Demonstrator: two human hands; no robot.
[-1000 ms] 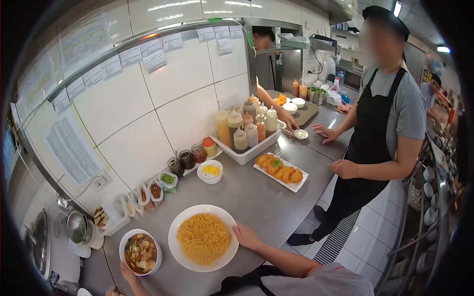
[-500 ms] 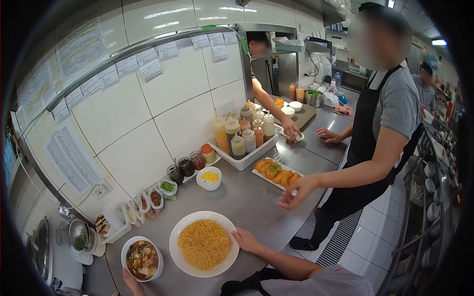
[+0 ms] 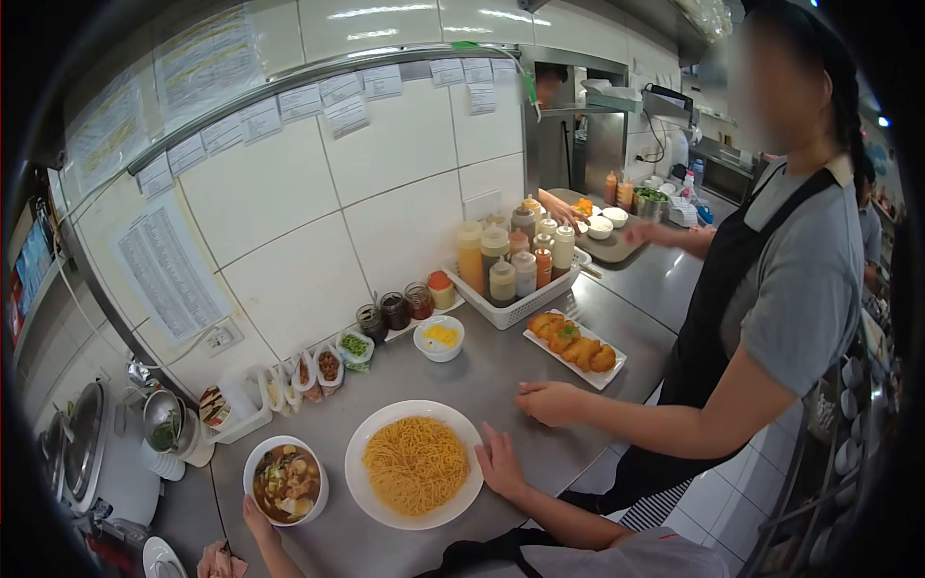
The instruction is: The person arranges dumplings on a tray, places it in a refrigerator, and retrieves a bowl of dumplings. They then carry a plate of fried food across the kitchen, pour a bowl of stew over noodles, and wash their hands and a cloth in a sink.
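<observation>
At the lower left, a white bowl (image 3: 323, 496) holds brown soup with chunks of food. My left hand (image 3: 258, 525) grips its near left side, some fingers hidden. A round white plate (image 3: 358, 496) of yellow noodles (image 3: 416, 465) lies just right of it. Beside the plate's right rim is my right hand (image 3: 503, 467), its fingers stretched out and apart, touching or nearly touching the rim. Behind the plate stands a small white bowl (image 3: 440, 351) with yellow pieces in it.
A co-worker's hand (image 3: 551, 403) hovers near a rectangular plate (image 3: 609, 379) of golden fried pieces. A white basket (image 3: 520, 310) of squeeze bottles stands by the wall. Jars (image 3: 395, 310) and small bags of toppings (image 3: 328, 366) line the back. Another person's hand (image 3: 564, 212) reaches through the hatch.
My right hand has loosened from the plate's rim, its fingers now spread. The co-worker has moved closer, one hand over the counter. The arm at the hatch has drawn back. The view has shifted.
</observation>
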